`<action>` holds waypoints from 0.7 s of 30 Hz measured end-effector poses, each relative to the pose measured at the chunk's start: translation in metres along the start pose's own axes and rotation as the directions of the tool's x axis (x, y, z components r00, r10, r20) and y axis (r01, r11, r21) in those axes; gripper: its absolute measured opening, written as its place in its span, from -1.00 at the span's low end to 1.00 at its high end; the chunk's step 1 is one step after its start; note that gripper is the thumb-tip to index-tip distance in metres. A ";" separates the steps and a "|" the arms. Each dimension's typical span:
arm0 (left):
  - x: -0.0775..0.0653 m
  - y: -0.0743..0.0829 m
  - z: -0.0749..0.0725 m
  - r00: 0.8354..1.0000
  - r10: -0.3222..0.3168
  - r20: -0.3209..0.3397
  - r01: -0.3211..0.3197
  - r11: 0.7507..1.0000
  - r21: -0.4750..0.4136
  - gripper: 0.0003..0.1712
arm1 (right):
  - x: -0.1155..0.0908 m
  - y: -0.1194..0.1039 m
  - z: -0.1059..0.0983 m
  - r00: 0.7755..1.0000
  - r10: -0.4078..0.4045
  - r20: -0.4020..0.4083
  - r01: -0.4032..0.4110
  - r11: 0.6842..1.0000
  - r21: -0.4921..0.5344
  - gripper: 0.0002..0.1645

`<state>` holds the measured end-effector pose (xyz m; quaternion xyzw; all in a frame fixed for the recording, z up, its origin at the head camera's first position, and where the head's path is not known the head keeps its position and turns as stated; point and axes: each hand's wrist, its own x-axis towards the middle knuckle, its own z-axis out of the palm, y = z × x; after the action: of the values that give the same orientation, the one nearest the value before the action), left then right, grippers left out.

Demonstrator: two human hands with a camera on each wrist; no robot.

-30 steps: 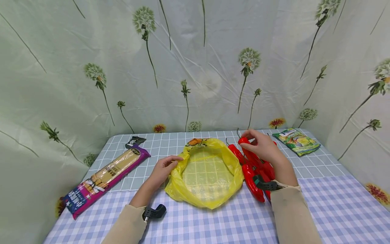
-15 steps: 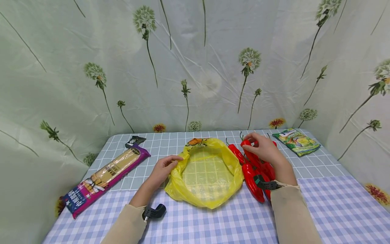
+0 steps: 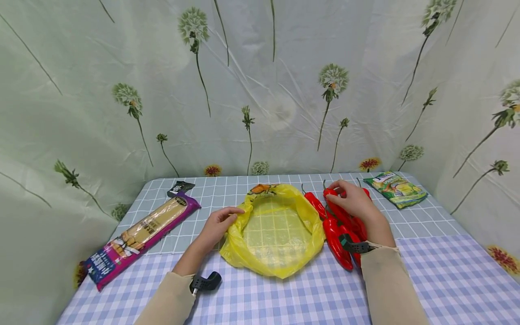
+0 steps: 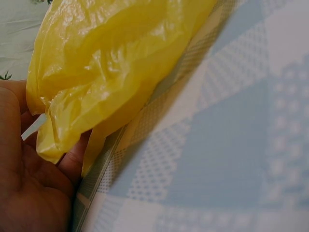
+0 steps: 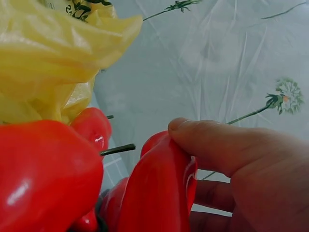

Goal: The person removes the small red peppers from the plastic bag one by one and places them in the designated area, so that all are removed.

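A yellow plastic bag [image 3: 280, 271] lies with its mouth spread wide in the middle of the table. My left hand [image 3: 218, 225] holds its left rim; in the left wrist view the fingers [image 4: 72, 162] are partly behind the crumpled yellow film. Right of the bag is a pile of red chili peppers [image 3: 336, 246] with thin green stems. At the pile's far side my right hand [image 3: 352, 202] pinches the stem end of one red chili pepper [image 5: 157, 193]. The thumb [image 5: 203, 140] presses on it, and the other fingers are partly hidden behind it.
A long purple noodle packet [image 3: 142, 239] lies at the left, with a small black packet [image 3: 180, 187] behind it. A green and yellow snack bag [image 3: 396, 188] lies at the back right. A flower-printed curtain [image 3: 276, 90] stands behind the table.
My right hand has moved slightly right and down with the pinched chili pepper, towards the pile. The left hand and the bag have stayed in place.
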<state>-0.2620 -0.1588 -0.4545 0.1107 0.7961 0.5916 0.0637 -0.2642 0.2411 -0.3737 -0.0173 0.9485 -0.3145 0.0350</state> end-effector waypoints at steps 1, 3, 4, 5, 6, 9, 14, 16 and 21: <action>0.000 0.000 0.000 1.000 -0.001 0.000 0.001 1.000 0.000 -0.68 | 0.001 0.001 0.001 1.000 0.002 -0.001 -0.002 1.000 0.000 -0.44; 0.000 0.000 0.000 1.000 -0.003 0.000 0.003 1.000 0.002 -0.68 | 0.002 0.004 0.002 1.000 0.003 -0.002 -0.003 1.000 -0.003 -0.42; 0.000 -0.001 0.000 1.000 -0.003 0.000 0.003 1.000 0.005 -0.68 | 0.003 0.006 0.002 1.000 0.004 -0.002 -0.004 1.000 -0.005 -0.42; 0.000 -0.001 0.000 1.000 -0.003 0.001 0.003 1.000 0.004 -0.68 | 0.004 0.007 0.003 1.000 0.007 -0.001 -0.007 1.000 -0.004 -0.42; 0.000 -0.001 0.000 1.000 -0.003 0.001 0.003 1.000 0.004 -0.68 | 0.004 0.008 0.004 1.000 0.009 -0.001 -0.009 1.000 -0.005 -0.42; 0.000 -0.001 0.000 1.000 -0.001 -0.001 0.001 1.000 0.005 -0.68 | 0.005 0.011 0.005 1.000 0.025 -0.002 -0.025 1.000 -0.006 -0.42; 0.000 0.000 0.000 1.000 0.003 -0.005 -0.003 1.000 0.009 -0.68 | 0.006 0.010 0.007 1.000 0.026 -0.005 -0.026 1.000 -0.014 -0.41; 0.000 0.000 0.000 1.000 0.007 -0.004 -0.007 1.000 0.007 -0.68 | 0.007 0.009 0.007 1.000 0.018 -0.005 -0.018 1.000 -0.020 -0.41; -0.001 0.000 0.000 1.000 0.019 -0.002 -0.019 1.000 -0.002 -0.68 | 0.008 0.008 0.011 1.000 -0.011 -0.017 0.011 1.000 -0.029 -0.46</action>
<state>-0.2611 -0.1586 -0.4545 0.1174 0.7944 0.5931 0.0574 -0.2717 0.2407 -0.3878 -0.0204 0.9531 -0.3011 0.0246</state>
